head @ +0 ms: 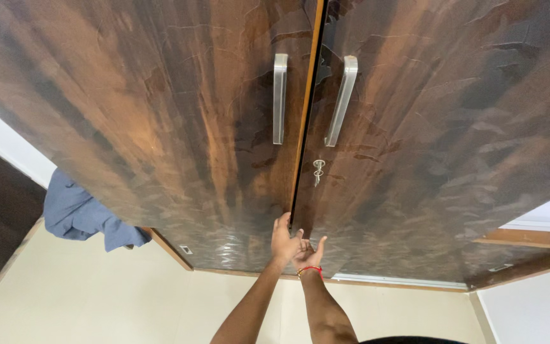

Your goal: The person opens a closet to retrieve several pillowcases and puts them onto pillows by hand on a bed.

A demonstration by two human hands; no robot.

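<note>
A tall dark-brown wardrobe fills the view, with a left door [160, 114] and a right door [447, 127]. Each door carries a long silver handle [279, 99] [341, 100], and a key [318, 169] sits in the right door's lock. The orange edge of one door shows along the narrow gap between the doors. My left hand [282, 241] is low on that gap, fingers hooked on the left door's edge. My right hand [311, 253], with a red thread on its wrist, lies just beside it with fingers spread against the right door.
A blue-grey cloth [81, 213] hangs out at the wardrobe's lower left side. A cream floor [128, 299] lies below, with a white wall [7, 143] at left and a wooden ledge [529, 239] at right.
</note>
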